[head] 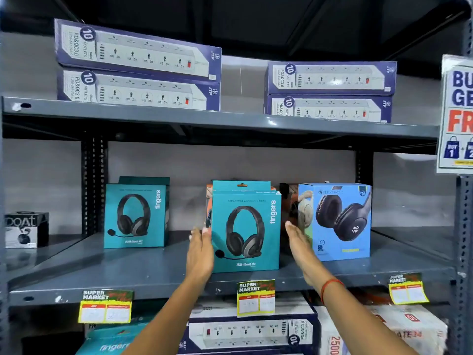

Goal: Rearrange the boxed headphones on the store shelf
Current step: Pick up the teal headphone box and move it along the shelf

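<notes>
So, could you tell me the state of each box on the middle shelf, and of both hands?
Middle teal headphone box: upright, facing front, between both hands.
Left teal headphone box: upright, untouched.
Blue headphone box: upright, turned slightly.
Black box: upright, far left.
Left hand: open, flat against the middle box's side.
Right hand: open, beside the box; contact unclear.

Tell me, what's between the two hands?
In the head view, a teal box with headphones pictured on it stands on the shelf, between the left hand and the right hand. The left hand touches its side.
</notes>
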`<state>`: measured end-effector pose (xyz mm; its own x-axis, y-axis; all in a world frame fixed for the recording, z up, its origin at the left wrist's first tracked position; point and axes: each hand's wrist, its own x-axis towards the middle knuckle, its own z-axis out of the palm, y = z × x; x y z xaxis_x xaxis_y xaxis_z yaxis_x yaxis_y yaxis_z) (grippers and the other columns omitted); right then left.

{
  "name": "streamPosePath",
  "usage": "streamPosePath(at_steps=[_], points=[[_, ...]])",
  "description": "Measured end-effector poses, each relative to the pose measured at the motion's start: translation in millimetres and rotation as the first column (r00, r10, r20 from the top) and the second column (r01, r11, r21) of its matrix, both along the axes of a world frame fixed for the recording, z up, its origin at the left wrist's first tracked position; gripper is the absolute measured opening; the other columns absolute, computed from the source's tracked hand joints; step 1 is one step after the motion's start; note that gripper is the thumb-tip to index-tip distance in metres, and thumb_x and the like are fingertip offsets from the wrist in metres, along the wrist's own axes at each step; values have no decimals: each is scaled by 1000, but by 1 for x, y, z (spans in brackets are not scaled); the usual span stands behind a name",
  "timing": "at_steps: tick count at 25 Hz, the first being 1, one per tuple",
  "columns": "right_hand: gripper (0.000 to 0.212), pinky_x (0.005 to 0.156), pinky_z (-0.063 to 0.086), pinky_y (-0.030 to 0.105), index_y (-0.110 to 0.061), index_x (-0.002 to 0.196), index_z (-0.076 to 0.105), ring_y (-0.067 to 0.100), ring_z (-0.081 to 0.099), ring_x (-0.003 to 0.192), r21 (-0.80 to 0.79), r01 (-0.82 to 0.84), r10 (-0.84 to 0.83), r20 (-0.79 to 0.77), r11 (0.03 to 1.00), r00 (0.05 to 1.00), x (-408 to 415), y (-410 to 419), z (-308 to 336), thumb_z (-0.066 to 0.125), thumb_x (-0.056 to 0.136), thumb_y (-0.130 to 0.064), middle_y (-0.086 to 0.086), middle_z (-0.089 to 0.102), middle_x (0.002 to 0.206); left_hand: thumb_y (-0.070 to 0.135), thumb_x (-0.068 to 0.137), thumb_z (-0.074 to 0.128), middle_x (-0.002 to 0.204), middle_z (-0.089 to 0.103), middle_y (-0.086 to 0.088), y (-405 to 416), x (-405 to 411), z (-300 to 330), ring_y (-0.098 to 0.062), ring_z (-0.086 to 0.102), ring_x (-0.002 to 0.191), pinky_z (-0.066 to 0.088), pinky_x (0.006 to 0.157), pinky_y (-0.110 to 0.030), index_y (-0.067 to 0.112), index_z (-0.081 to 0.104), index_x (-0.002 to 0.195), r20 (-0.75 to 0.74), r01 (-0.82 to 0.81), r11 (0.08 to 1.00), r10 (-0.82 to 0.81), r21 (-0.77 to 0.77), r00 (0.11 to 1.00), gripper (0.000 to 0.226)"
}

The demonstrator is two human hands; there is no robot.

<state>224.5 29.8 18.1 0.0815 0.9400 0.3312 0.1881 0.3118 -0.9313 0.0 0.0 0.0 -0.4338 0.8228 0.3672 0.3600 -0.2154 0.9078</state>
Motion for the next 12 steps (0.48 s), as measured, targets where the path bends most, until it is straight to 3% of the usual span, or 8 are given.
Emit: streamPosePath(at_steps=[4,6,8,10,12], points=[[48,95,32,31,-46,139,37,3,45,109,-117,-196,191,-55,974,980,-12,0,-5,30,96,-66,-16,45,126,69,95,17,153,44,-13,6,10,1,-32,42,137,31,115,-54,27,38,149,303,252,959,-204,-128,931,72],[38,88,40,26,-47,128,41,-2,51,94,-132,-178,174,-45,975,984,-14,-2,-2,29,96,-65,-11,53,122,70,94,19,146,50,-18,5,12,6,-34,48,132,35,112,-54,22,45,146,403,313,943,-244,-114,882,75],[45,87,47,27,-47,131,44,5,57,105,-115,-155,151,-43,981,988,-14,-7,3,30,94,-68,-5,57,131,69,95,18,144,53,-17,-1,13,12,-32,51,129,41,108,-52,23,48,143,415,345,934,-278,-96,866,74],[63,102,44,39,-43,139,46,21,52,127,-95,-85,86,8,992,996,-11,-15,14,28,89,-76,-4,52,144,69,95,16,129,66,-10,-10,12,21,-22,63,110,55,83,-36,31,61,127,390,366,927,-308,-81,868,67],[73,104,43,49,-43,126,57,28,53,125,-15,16,-14,124,1000,992,-8,-29,38,21,79,-86,-2,57,139,69,95,14,101,75,6,-21,12,39,-8,68,88,54,60,-21,45,66,101,351,408,912,-368,-43,861,58]])
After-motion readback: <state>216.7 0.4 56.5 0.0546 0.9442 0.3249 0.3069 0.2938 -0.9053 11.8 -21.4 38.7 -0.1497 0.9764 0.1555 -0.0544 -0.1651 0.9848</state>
